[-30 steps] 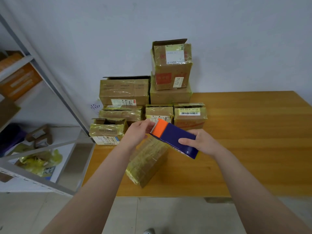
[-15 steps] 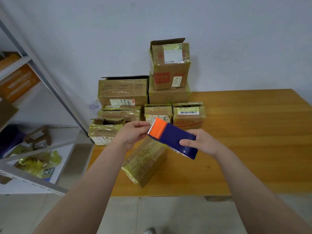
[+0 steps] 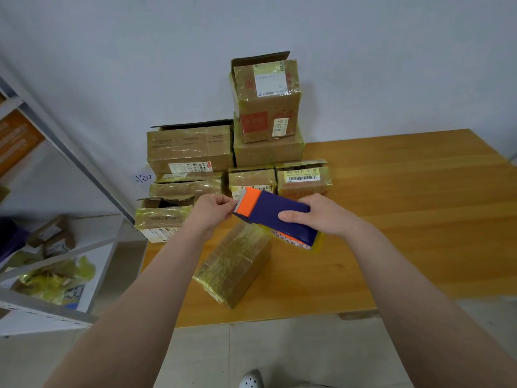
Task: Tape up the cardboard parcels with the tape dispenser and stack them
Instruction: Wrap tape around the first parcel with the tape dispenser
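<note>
The right hand (image 3: pixel 321 217) grips a blue tape dispenser (image 3: pixel 279 217) above the wooden table (image 3: pixel 405 208), with its orange end pointing left. The left hand (image 3: pixel 209 214) pinches at the toothed edge of that end. Below the dispenser, a taped cardboard parcel (image 3: pixel 232 264) lies slantwise on the table near its front edge. Behind it, 7 parcels are piled against the white wall (image 3: pixel 140 51). The top parcel (image 3: pixel 265 99), labelled 6414, has 1 flap raised. The front-left parcel (image 3: pixel 163 219) is open on top. A grey metal rack (image 3: pixel 70 158) stands to the left, holding small boxes and yellow wrapping.
</note>
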